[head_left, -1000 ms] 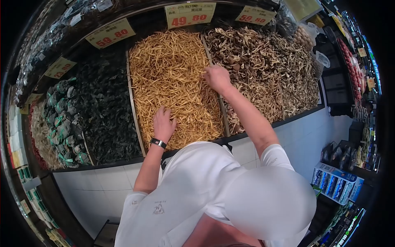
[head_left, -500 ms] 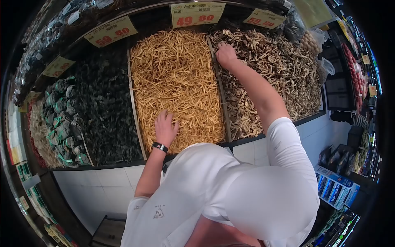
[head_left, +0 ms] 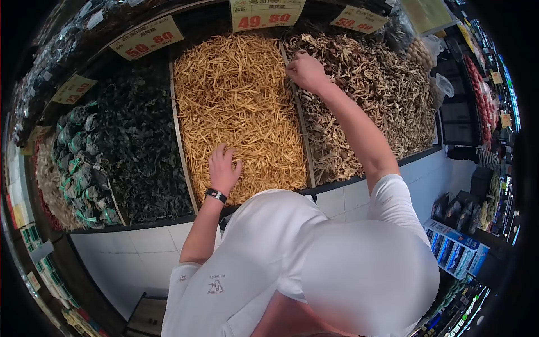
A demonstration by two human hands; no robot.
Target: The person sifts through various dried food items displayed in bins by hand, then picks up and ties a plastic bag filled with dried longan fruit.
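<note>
curls nearer right hand [head_left: 308, 73] at far end of lengthwise divider [head_left: 302, 132], cannot tell if pinching; spreads left hand [head_left: 223, 172] over golden strips [head_left: 241, 106] left of divider

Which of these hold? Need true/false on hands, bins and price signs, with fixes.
1. The left hand is at the dried daylilies, fingers spread. True.
2. The left wrist wears a wristband. True.
3. The right hand is at the near edge of the bins. False: it is near the far end, by the divider.
4. The dried mushrooms lie left of the daylilies. False: they lie right.
5. The price sign behind the daylilies reads 59.80. False: 49.80.
</note>
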